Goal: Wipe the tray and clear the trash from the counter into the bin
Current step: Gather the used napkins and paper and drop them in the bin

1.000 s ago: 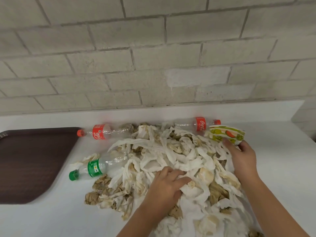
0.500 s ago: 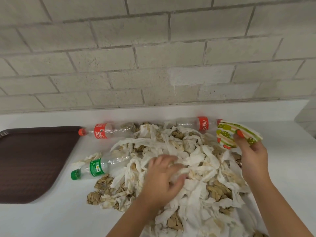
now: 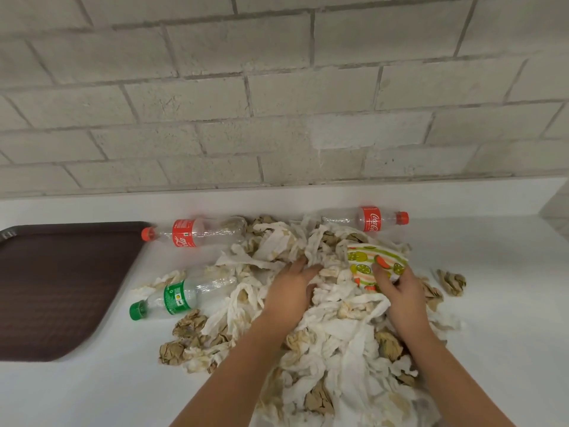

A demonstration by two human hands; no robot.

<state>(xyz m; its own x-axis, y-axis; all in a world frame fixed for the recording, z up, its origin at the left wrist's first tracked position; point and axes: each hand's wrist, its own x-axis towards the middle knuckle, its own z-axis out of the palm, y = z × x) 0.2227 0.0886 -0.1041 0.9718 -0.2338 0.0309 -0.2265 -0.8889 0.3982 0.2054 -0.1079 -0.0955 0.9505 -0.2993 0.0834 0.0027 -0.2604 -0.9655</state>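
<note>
Right now, both hands are down in a big pile of paper [image 3: 338, 340] on the white table [image 3: 92, 396]. The paper is white and torn, with yellow-brown stains, and brown crumpled bits are mixed in. The pile lies under the hands and spreads out on all sides of them.

The left hand [image 3: 292, 285] lies on top of the pile. Its fingertips go down into the white strips and are hidden, so I cannot tell if it grabs any paper or only presses on it.

The right hand [image 3: 400, 291] holds a cloth [image 3: 366, 263]. The cloth has green lime slices, orange shapes and green stripes on it. The thumb lies on top of the cloth and the other fingers curl round it. The cloth touches the paper just past the right hand.

Far to the left of the left hand is the tray [image 3: 55, 288]. It is dark brown and lies flat on the table.

Three plastic bottles lie on their sides. The green bottle [image 3: 181, 295] is left of the left hand, between it and the tray. The red bottle [image 3: 197, 232] is past that one, nearer the wall [image 3: 277, 103]. The other red bottle [image 3: 366, 218] lies past the right hand, touching the pile. One brown wad [image 3: 451, 282] sits alone to the right of the right hand.
</note>
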